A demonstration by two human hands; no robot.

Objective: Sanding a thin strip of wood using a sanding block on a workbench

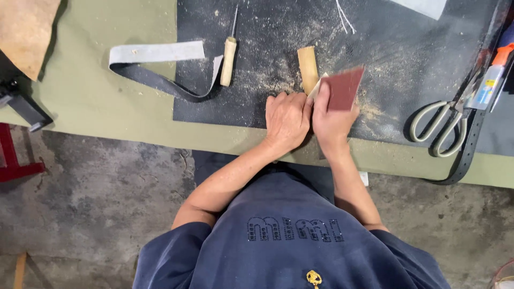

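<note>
Left hand pins wood block steady; right hand grips sandpaper, apparently against its 3 o'clock edge.

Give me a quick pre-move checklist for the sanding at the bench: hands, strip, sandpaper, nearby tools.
1. Left hand pins the near end of the tan strip on the dark mat: ok.
2. Right hand grips the folded reddish sandpaper, which stands beside the strip's right edge: ok.
3. Sandpaper touching the strip: cannot tell, the hands hide the meeting point.
4. Awl with the pale handle lies left of the strip, tip away from the hands, apart from them: ok.
5. Scissors lie shut at the right, clear of both hands: ok.
6. Mat is strewn with sanding dust around the strip: not ok.
</note>
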